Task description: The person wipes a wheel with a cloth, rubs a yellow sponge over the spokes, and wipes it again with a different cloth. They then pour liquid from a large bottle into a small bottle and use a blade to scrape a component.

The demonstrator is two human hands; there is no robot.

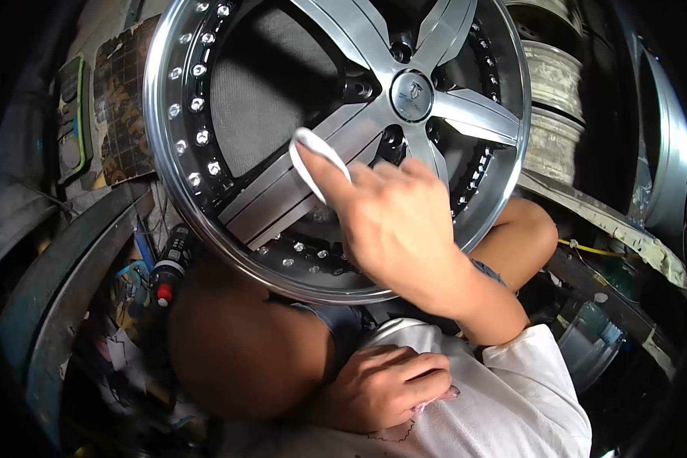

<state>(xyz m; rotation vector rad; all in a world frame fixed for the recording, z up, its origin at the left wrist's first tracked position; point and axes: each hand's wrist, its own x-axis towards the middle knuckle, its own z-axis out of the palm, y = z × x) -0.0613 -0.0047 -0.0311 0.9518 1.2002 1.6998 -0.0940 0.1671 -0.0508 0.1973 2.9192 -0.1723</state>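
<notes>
A silver alloy wheel rim [324,133] with wide spokes, a dark centre cap [412,95] and small bolts around its lip leans in front of me, by my bent legs. My right hand [397,221] reaches over its lower part, fingers bent, with a white cloth [313,156] at the pointing finger. The cloth lies against a brushed spoke at the lower left. Lower down, my left hand [397,385] rests against my white shirt [504,397] with its fingers curled. Something small and pinkish shows under those fingers, too hidden to name.
A dark bottle with a red cap [172,267] stands left of the rim, amid clutter. More wheels [549,99] are stacked at the right. A worn ledge [611,229] runs below them, with a clear plastic container [591,343] under it. A patterned board [126,99] lies at the upper left.
</notes>
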